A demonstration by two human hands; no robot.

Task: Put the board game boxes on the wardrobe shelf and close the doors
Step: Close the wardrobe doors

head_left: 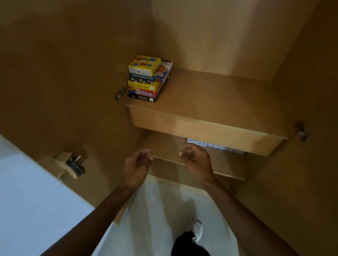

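On shelf (213, 95), stacked boxes (147, 79) — hands (137, 165) seemingly empty

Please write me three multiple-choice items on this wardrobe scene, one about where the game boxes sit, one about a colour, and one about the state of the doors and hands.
1. Where is the stack of board game boxes?
A. On the floor
B. At the left end of the shelf
C. In the right hand

2. What colour is the top box?
A. Yellow
B. Green
C. White

3. What state are the wardrobe doors in?
A. Both shut
B. One shut
C. Both open

Answers:
1 B, the stack stands by the left wall of the wardrobe.
2 A, its lid and sides are yellow.
3 C, the left door and right door swing outward, and the left hand and right hand are empty.
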